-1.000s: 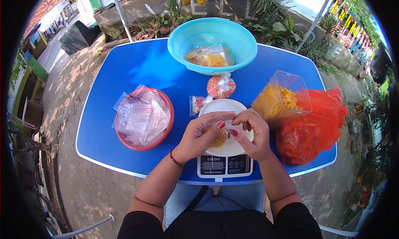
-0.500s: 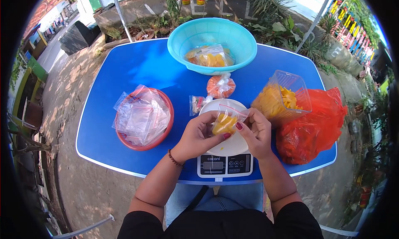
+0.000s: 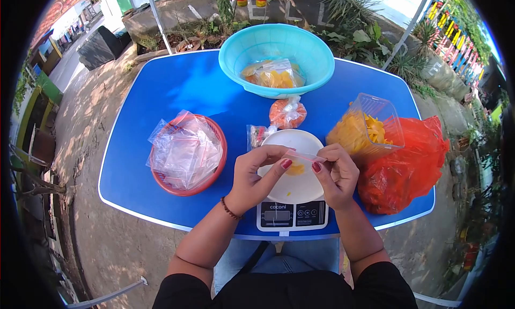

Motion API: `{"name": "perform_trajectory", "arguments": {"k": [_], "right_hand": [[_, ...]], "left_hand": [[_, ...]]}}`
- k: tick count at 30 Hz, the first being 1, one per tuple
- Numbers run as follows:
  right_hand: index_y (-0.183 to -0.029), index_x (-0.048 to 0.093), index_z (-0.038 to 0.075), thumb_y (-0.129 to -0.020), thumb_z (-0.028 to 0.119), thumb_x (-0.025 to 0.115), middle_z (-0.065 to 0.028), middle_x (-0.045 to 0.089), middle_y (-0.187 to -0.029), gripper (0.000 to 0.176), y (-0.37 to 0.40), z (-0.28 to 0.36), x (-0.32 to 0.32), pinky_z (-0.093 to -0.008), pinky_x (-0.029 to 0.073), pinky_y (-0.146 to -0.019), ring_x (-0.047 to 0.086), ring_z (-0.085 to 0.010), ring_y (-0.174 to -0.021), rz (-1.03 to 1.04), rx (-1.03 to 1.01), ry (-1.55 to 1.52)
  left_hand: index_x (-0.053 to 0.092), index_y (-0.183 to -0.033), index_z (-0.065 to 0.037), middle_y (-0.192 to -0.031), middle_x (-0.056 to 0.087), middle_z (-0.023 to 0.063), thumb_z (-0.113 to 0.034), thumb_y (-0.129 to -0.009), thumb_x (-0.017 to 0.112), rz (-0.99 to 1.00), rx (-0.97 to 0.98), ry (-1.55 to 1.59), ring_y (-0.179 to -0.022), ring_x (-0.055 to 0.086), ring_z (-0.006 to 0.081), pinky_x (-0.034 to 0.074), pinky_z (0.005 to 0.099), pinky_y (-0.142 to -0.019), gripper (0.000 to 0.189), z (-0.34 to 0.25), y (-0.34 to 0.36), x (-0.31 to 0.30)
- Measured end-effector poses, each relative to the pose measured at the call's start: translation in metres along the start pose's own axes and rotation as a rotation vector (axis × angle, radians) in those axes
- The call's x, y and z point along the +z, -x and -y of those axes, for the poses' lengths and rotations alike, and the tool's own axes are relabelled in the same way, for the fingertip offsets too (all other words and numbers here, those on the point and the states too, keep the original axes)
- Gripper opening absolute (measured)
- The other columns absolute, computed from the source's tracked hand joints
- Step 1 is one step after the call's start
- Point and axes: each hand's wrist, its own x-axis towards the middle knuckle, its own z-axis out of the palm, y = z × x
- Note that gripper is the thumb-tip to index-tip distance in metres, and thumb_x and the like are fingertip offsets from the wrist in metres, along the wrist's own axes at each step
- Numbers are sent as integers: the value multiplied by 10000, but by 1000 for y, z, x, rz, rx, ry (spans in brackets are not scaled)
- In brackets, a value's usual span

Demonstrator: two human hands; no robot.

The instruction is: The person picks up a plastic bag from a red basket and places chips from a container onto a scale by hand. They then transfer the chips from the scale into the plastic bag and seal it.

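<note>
My left hand (image 3: 261,175) and my right hand (image 3: 338,175) pinch the top edge of a small clear zip bag (image 3: 304,157) between thumbs and fingers. Yellow-orange pieces show below that edge, partly blurred. Beneath the bag is a round white plate (image 3: 287,194) on a kitchen scale (image 3: 292,215); a small yellow crumb lies on the plate. Behind the plate sit a knotted bag of orange stuff (image 3: 287,113) and a small packet (image 3: 257,136). To the right, a clear square container (image 3: 370,127) of yellow-orange pieces leans on a red plastic bag (image 3: 407,169).
A red basket (image 3: 219,169) heaped with empty clear zip bags (image 3: 185,153) stands on the left of the blue table (image 3: 129,164). At the back, a turquoise basin (image 3: 276,40) holds filled bags (image 3: 279,75). Plants and a low wall lie beyond.
The fingers have shifted from around the bag's body to its top edge, and the bag now hangs between both hands. The view has moved slightly.
</note>
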Motion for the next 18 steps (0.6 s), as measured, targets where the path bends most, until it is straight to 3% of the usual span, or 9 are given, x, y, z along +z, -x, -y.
{"name": "perform_trajectory", "arguments": {"k": [6, 9, 18], "right_hand": [[-896, 606, -5, -859, 25, 666, -62, 601, -851, 77, -1, 5, -1, -216, 372, -592, 462, -77, -666, -3, -55, 59], [-897, 599, -6, -864, 21, 657, -68, 601, -861, 72, 0, 2, -1, -216, 371, -590, 462, -77, -669, -33, -70, 50], [-885, 611, -4, -846, 17, 657, -81, 615, -846, 64, -3, 8, -1, -229, 383, -585, 496, -109, -676, 14, -111, 105]], "left_hand": [[677, -972, -18, -948, 712, 119, -31, -870, 702, -3, 306, -368, -852, 679, 197, 514, 302, -777, 106, -1, -6, -3], [682, -928, -36, -904, 707, 96, -26, -818, 739, 7, 347, -463, -817, 668, 215, 499, 319, -755, 125, -6, -6, -2], [684, -876, -43, -881, 707, 92, -28, -804, 731, -7, 242, -331, -805, 653, 209, 477, 305, -765, 87, -2, -2, 1]]}}
